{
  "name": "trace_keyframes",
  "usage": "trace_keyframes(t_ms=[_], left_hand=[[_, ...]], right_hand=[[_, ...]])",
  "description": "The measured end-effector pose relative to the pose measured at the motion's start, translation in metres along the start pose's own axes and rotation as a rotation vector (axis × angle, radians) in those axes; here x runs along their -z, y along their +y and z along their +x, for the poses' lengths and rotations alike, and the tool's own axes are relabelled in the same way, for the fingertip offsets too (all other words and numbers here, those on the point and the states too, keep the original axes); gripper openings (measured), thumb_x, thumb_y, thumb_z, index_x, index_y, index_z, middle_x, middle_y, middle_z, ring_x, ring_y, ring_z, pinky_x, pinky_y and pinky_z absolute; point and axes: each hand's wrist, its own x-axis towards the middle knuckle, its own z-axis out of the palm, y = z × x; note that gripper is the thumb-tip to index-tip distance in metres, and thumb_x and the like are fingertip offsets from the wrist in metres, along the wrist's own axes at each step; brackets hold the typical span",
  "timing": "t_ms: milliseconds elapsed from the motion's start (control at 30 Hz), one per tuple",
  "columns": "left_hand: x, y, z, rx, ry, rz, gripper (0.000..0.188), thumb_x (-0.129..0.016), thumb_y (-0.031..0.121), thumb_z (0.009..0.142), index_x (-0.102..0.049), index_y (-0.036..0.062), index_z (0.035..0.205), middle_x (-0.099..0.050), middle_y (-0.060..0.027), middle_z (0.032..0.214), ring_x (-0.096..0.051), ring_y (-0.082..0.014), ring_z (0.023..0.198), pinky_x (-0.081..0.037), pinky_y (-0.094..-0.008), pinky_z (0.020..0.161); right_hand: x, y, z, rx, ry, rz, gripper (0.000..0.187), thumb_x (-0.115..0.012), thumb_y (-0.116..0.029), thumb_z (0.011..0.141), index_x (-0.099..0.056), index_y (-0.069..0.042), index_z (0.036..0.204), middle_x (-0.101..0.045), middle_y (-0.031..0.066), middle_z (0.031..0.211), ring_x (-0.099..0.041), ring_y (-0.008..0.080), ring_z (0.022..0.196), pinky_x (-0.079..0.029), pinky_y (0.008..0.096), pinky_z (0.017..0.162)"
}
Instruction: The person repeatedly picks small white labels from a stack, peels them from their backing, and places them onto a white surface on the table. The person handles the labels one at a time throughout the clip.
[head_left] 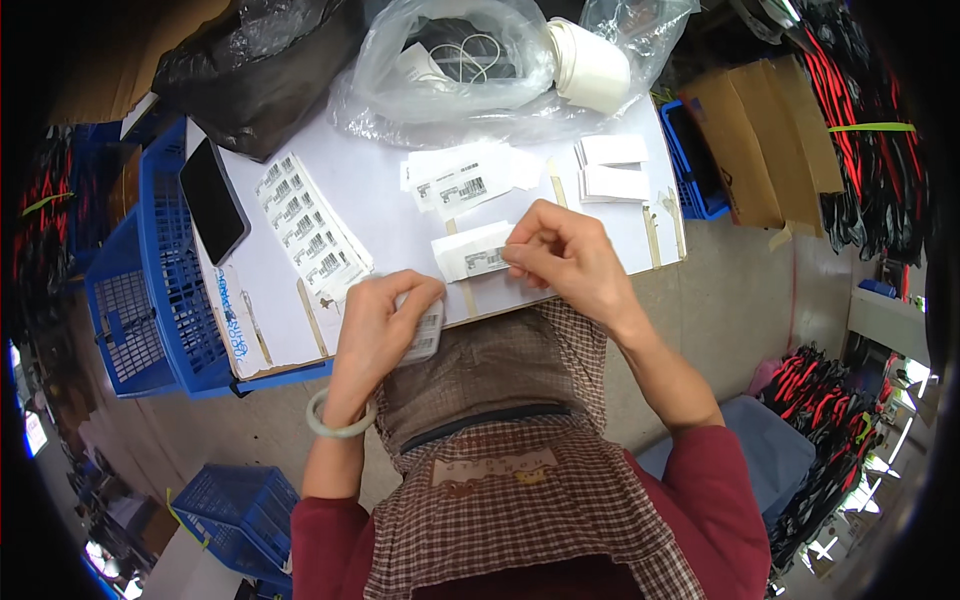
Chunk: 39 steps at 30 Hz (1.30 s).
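Observation:
My left hand, with a pale bangle at its wrist, is closed on a small stack of barcode labels at the table's front edge. To its right, my right hand pinches the end of a barcode sticker, which lies over a white card on the table. I cannot tell whether the sticker is fully stuck down. Farther back lies a pile of white cards with barcodes. Two stacks of blank white cards sit at the back right. Sheets of barcode labels are fanned out on the left.
A dark phone rests by the table's left edge. Along the back are a black plastic bag, a clear bag and a white roll. Blue baskets stand at the left, a cardboard box at the right.

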Motion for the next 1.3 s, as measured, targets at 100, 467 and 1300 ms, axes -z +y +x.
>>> trace_keyframes(t_ms=[100, 467, 1300], left_hand=[[-0.006, 0.005, 0.018, -0.025, 0.036, 0.254, 0.031, -0.066, 0.024, 0.091, -0.073, -0.0049, 0.080, -0.064, -0.0052, 0.058, -0.053, -0.0068, 0.050, -0.040, -0.0224, 0.047], [-0.009, -0.007, 0.032, -0.030, 0.015, 0.192, 0.036, -0.068, 0.025, 0.089, -0.071, -0.0037, 0.069, -0.062, -0.0050, 0.054, -0.054, -0.0077, 0.047, -0.040, -0.0234, 0.045], [0.021, 0.027, 0.081, -0.170, 0.122, 0.460, 0.034, -0.067, 0.029, 0.088, -0.074, 0.0022, 0.068, -0.066, -0.0097, 0.058, -0.061, -0.0188, 0.052, -0.044, -0.0322, 0.051]], right_hand=[[-0.008, 0.005, 0.009, 0.049, 0.001, -0.132, 0.010, -0.069, -0.006, 0.085, -0.063, 0.002, 0.082, -0.065, 0.0053, 0.063, -0.058, 0.0103, 0.055, -0.046, 0.0273, 0.052], [-0.005, 0.002, 0.016, 0.042, -0.035, -0.239, 0.010, -0.067, -0.007, 0.087, -0.063, 0.001, 0.082, -0.065, 0.0033, 0.063, -0.054, 0.0052, 0.055, -0.040, 0.0223, 0.049], [-0.010, -0.026, 0.067, 0.197, 0.202, -0.849, 0.024, -0.078, -0.020, 0.073, -0.064, 0.001, 0.075, -0.065, 0.0180, 0.069, -0.065, 0.0338, 0.062, -0.050, 0.0427, 0.057]])
